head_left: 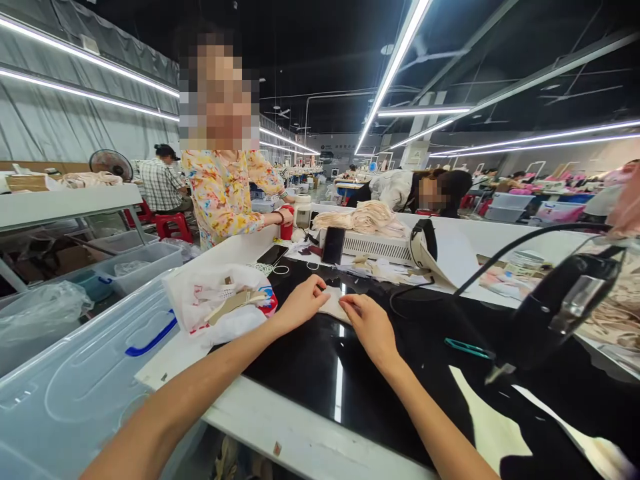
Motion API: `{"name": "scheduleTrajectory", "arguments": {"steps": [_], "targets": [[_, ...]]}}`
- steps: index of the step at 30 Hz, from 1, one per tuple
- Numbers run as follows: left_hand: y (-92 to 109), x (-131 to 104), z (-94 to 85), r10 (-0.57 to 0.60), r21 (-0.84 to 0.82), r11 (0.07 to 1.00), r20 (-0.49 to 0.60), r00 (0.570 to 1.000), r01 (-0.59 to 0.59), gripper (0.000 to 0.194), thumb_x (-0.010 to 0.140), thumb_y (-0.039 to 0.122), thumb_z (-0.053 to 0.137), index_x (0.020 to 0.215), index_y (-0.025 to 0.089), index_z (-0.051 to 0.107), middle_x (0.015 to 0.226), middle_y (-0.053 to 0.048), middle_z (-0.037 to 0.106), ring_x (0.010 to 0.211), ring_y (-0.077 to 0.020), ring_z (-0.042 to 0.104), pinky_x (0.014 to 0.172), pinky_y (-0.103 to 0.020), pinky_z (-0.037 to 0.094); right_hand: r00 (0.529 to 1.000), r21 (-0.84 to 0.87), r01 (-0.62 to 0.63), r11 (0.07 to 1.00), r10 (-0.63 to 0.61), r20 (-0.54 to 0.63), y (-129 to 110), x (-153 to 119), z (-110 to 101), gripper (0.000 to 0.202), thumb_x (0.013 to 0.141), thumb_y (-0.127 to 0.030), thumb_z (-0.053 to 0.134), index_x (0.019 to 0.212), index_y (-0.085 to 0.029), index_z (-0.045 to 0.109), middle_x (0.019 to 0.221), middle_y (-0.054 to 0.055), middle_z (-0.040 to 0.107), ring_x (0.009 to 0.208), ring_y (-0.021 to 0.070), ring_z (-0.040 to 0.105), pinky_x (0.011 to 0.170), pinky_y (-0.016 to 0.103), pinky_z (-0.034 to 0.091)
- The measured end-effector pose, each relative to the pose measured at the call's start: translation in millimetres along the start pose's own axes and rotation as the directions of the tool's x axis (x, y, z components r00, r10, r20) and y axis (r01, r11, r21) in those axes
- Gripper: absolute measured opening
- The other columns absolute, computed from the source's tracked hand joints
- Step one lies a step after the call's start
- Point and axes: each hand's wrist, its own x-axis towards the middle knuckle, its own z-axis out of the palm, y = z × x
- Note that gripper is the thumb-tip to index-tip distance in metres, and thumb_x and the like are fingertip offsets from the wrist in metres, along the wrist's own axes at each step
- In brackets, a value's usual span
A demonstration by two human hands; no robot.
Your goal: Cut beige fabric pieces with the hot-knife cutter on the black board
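Observation:
A small pale piece of fabric lies low over the glossy black tabletop, between my two hands. My left hand pinches it at its left edge, thumb and fingertips together. On the opposite side, my right hand has its fingertips closed at the fabric's right edge. Beyond the hands, a dark phone leans upright. A white plastic bag with pale strips in it sits close to my left forearm.
A black machine head reaches in from the right, near teal thread snips and cream fabric pieces. Folded fabric is stacked at the back. A co-worker in a floral shirt holds a red container. A lidded plastic bin stands left.

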Motion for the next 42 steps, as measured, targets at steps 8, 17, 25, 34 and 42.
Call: {"name": "scheduleTrajectory", "arguments": {"steps": [8,17,25,34,42], "targets": [[-7.6,12.0,8.2,0.032,0.379,0.925,-0.011,0.999,-0.025,0.006,0.100,0.024,0.061,0.097,0.020,0.064,0.100,-0.005,0.070,0.097,-0.0242,0.067,0.088,-0.035,0.049,0.997,-0.239,-0.022,0.971,0.039,0.066,14.8,15.7,28.0,0.013,0.101,-0.028,0.064,0.098,-0.019,0.072,0.091,0.002,0.068,0.089,0.0196,0.063,0.086,0.037,0.050],[-15.2,6.7,20.0,0.041,0.530,0.847,0.016,0.999,-0.043,0.011,0.104,0.028,0.060,0.107,0.021,0.068,0.120,-0.007,0.064,0.116,-0.0254,0.058,0.098,-0.038,0.047,0.997,-0.280,-0.031,0.960,0.051,0.065,23.6,7.3,36.1,0.014,0.098,-0.025,0.062,0.098,-0.024,0.076,0.111,0.009,0.070,0.100,0.0270,0.060,0.084,0.036,0.043],[-20.7,8.1,23.9,0.043,0.496,0.867,0.023,0.999,-0.049,0.015,0.106,0.027,0.055,0.110,0.019,0.068,0.116,-0.007,0.066,0.110,-0.0242,0.060,0.098,-0.038,0.049,0.997,-0.238,-0.019,0.971,0.035,0.064,30.9,3.1,39.0,0.022,0.100,-0.032,0.052,0.096,-0.024,0.072,0.098,0.006,0.071,0.091,0.0256,0.063,0.083,0.037,0.045],[-19.1,5.8,25.4,0.062,0.506,0.861,-0.012,0.998,-0.047,0.019,0.104,0.035,0.060,0.104,0.020,0.073,0.118,-0.005,0.069,0.108,-0.0224,0.065,0.094,-0.034,0.055,0.998,-0.066,0.056,0.996,-0.057,-0.015,48.9,5.1,35.6,0.052,0.099,-0.059,0.040,0.105,-0.019,0.072,0.106,0.016,0.070,0.095,0.0328,0.066,0.087,0.048,0.050],[-20.2,5.7,27.4,0.145,0.521,0.847,-0.045,0.988,-0.101,0.028,0.107,0.041,0.054,0.106,0.020,0.072,0.120,-0.006,0.069,0.110,-0.0238,0.064,0.091,-0.037,0.056,0.992,-0.091,0.067,0.994,-0.076,-0.102,65.5,6.3,33.6,0.057,0.093,-0.071,0.041,0.097,-0.026,0.075,0.099,0.011,0.071,0.087,0.0330,0.066,0.076,0.048,0.050]]}}
